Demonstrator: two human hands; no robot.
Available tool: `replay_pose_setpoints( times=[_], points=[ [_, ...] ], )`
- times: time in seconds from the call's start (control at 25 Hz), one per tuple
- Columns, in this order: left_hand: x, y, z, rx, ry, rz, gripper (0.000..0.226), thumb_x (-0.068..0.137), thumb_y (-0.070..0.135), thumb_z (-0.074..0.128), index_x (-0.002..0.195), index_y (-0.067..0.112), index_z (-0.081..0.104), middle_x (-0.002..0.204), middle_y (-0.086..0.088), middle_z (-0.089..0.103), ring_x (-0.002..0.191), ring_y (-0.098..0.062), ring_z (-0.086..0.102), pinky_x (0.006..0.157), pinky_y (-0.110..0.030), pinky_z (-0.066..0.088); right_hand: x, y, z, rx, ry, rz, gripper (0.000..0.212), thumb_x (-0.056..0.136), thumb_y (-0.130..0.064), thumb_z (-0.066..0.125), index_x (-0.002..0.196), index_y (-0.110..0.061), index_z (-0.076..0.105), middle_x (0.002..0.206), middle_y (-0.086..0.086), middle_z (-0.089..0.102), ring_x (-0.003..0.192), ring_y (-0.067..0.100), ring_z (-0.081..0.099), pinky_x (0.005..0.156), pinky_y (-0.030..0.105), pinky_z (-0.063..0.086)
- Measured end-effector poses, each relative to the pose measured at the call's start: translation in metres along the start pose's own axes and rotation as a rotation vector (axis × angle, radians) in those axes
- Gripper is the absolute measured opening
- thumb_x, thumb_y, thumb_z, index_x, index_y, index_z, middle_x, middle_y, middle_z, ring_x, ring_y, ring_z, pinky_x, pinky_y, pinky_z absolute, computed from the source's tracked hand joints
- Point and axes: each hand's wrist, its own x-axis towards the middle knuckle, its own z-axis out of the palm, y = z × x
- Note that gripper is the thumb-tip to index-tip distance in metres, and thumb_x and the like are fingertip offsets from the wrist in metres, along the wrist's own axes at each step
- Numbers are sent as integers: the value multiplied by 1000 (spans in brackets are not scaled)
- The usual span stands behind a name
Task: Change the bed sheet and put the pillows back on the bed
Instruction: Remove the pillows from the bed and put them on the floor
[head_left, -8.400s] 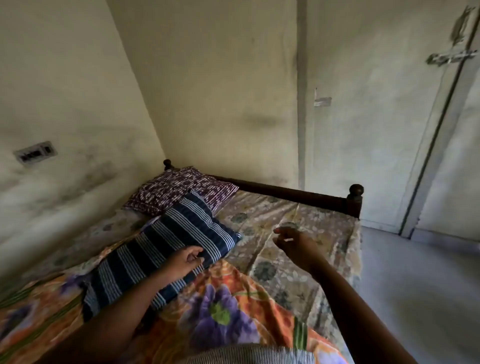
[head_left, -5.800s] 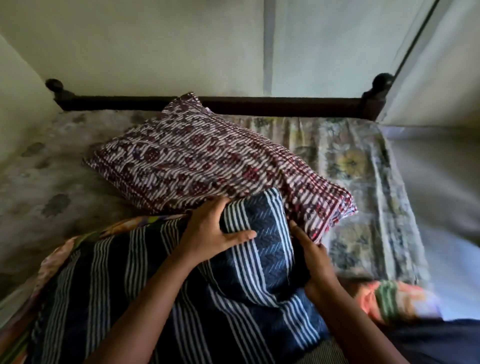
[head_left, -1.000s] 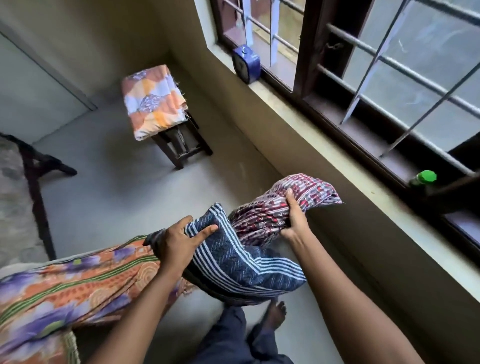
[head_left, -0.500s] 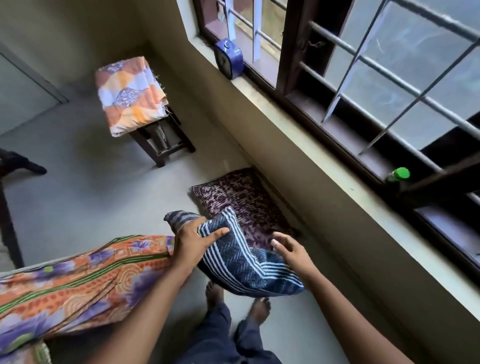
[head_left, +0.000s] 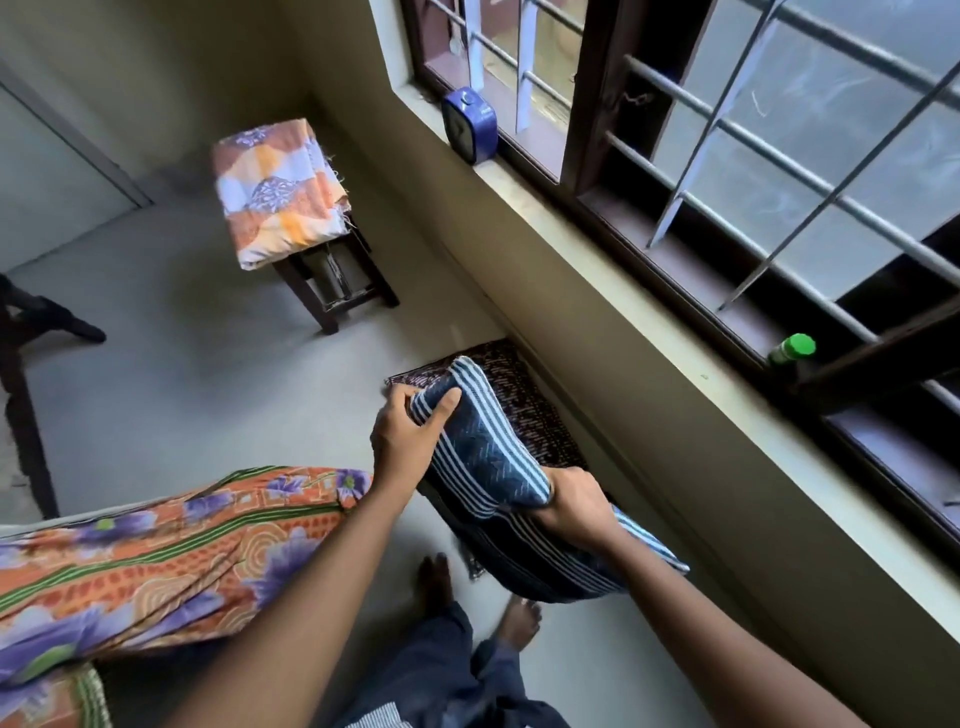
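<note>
Below window | left hand, right hand clamped on striped pillow | over maroon pillow on floor

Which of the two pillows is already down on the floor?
The maroon patterned pillow, flat by the wall; left hand and right hand grip the blue striped pillow.

No text, label, brand, number or sign could be read anywhere. The small blue clock on the window sill showed a dark face turned too far aside for any numerals to be made out. The green-capped bottle farther along the sill was too small and shadowed for a label. The blue striped pillow bore only woven stripes, no lettering.
</note>
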Motion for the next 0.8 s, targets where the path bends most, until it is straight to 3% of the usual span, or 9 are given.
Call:
replay_pose_setpoints(
  times=[0.12, 0.2, 0.28, 0.4, 0.52, 0.56, 0.64, 0.68, 0.8],
  points=[
    [5, 14, -7, -269, -106, -343, 108, 54, 69, 73, 141, 31, 21, 148, -12, 22, 138, -29, 25, 110, -45, 32, 25, -29, -11, -81, 21, -113, 69, 63, -74, 35, 84, -14, 62, 82, 11, 69, 83, 34, 61, 63, 35, 37],
    [10, 27, -9, -617, -80, -520, 117, 56, 48, 84, 145, 24, 12, 148, -11, 28, 132, -29, 37, 104, -44, 39, 42, -45, -21, -156, 9, -197, 62, 66, -68, 39, 86, -14, 63, 83, 12, 69, 86, 35, 61, 63, 34, 37],
    [24, 37, -17, -860, -36, -603, 86, 62, 30, 84, 131, 18, 33, 133, -12, 49, 114, -29, 55, 95, -48, 47, 59, -56, -41, -206, 16, -221, 48, 73, -58, 52, 88, -15, 65, 87, 14, 70, 89, 37, 61, 66, 35, 40],
    [41, 61, -32, -1013, -7, -572, 28, 72, 20, 74, 88, 17, 51, 101, -12, 64, 88, -26, 63, 89, -47, 51, 88, -71, -80, -254, 43, -242, 35, 77, -48, 56, 92, -18, 66, 87, 12, 70, 91, 36, 61, 66, 36, 42],
    [48, 89, -50, -1170, 8, -447, 15, 83, 13, 61, 72, 17, 50, 72, -5, 63, 65, -19, 62, 81, -41, 50, 113, -89, -113, -278, 108, -391, 44, 71, -47, 45, 100, -23, 68, 87, 10, 71, 88, 32, 64, 67, 35, 46],
    [49, 95, -55, -1234, 13, -407, 14, 84, 12, 58, 74, 17, 51, 72, -4, 65, 68, -18, 64, 82, -41, 50, 120, -97, -122, -289, 131, -439, 41, 72, -40, 48, 105, -25, 68, 88, 9, 71, 87, 32, 65, 67, 36, 48],
    [51, 92, -60, -1374, 22, -343, 3, 85, 15, 57, 87, 17, 56, 91, -7, 65, 90, -23, 62, 89, -44, 48, 134, -108, -136, -336, 184, -545, 45, 72, -28, 57, 116, -29, 65, 91, 7, 72, 85, 30, 65, 67, 34, 48],
    [50, 85, -60, -1435, 19, -315, 11, 86, 17, 55, 97, 16, 57, 100, -9, 63, 96, -24, 60, 90, -44, 47, 140, -112, -139, -368, 207, -604, 48, 71, -25, 60, 119, -30, 63, 90, 6, 72, 83, 30, 65, 65, 32, 47],
    [52, 42, -37, -1591, 58, -279, 23, 89, 19, 50, 110, 14, 57, 101, -8, 64, 95, -23, 60, 85, -39, 47, 157, -102, -114, -465, 209, -746, 53, 62, -25, 75, 114, -25, 67, 87, 2, 74, 74, 26, 68, 60, 27, 50]
  ],
)
